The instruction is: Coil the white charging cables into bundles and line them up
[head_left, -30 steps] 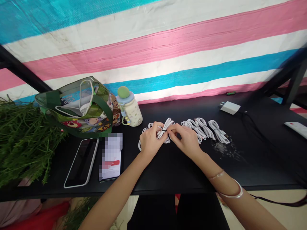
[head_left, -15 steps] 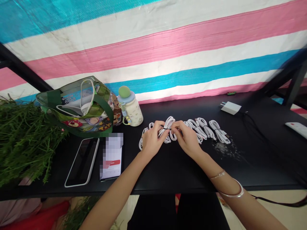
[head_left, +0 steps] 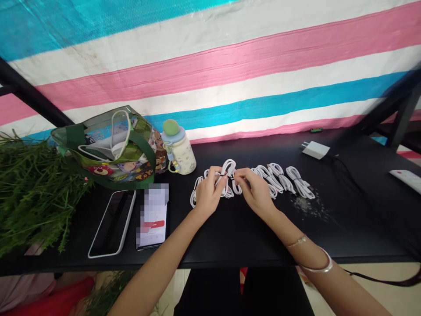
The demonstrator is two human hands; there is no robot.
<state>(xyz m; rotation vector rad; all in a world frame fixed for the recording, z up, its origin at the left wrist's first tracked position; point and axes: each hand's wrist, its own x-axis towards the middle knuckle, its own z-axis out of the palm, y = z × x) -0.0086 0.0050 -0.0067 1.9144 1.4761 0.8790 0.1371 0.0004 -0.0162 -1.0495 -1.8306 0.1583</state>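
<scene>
L hand point(head_left: 208, 191) and R hand point(head_left: 255, 191) nearly closed, fingertips pinching white coiled cable point(head_left: 227, 172) at small dark tie point(head_left: 225, 174), hands just apart. Coil low over black table point(head_left: 230, 237). Just R of grip: row of tied cable coils point(head_left: 283, 181). Farther R: white charger point(head_left: 315, 149). L: cream bottle point(head_left: 179, 154), phone point(head_left: 112, 223).

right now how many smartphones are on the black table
2, side by side left of centre: a dark-screened one in a white case and a lit one with a blurred screen. The white object at far right might be a third.
</scene>
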